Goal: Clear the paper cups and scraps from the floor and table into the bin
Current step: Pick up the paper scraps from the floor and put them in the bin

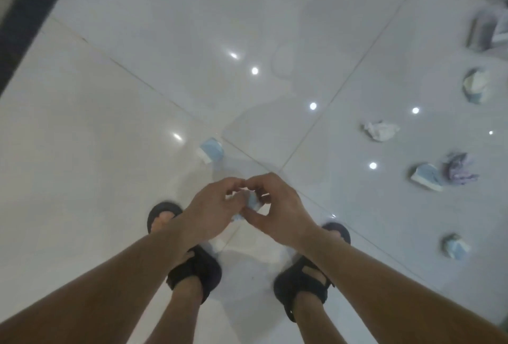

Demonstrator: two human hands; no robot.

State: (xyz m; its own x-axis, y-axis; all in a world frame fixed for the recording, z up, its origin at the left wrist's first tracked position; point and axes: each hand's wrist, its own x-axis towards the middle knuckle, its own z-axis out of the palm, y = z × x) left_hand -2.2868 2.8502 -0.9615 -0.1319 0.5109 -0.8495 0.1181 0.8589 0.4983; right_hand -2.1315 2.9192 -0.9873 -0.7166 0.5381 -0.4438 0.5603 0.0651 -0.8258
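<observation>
Both hands meet above my feet, curled round a crushed blue-and-white paper cup (pixel 252 201). My left hand (pixel 213 213) grips it from the left, my right hand (pixel 277 213) from the right, and most of the cup is hidden between the fingers. Another crushed blue cup (pixel 211 150) lies on the white floor just beyond my hands. To the right lie more crushed cups (pixel 426 176) (pixel 455 246) (pixel 476 85), a white paper scrap (pixel 380 130) and a purple scrap (pixel 460 168). No bin is in view.
Glossy white floor tiles (pixel 123 178) reflect ceiling lights. A dark skirting strip (pixel 24 22) runs along the upper left. A grey blurred object (pixel 483 30) stands at the far right edge. My sandalled feet (pixel 192 264) stand below my hands.
</observation>
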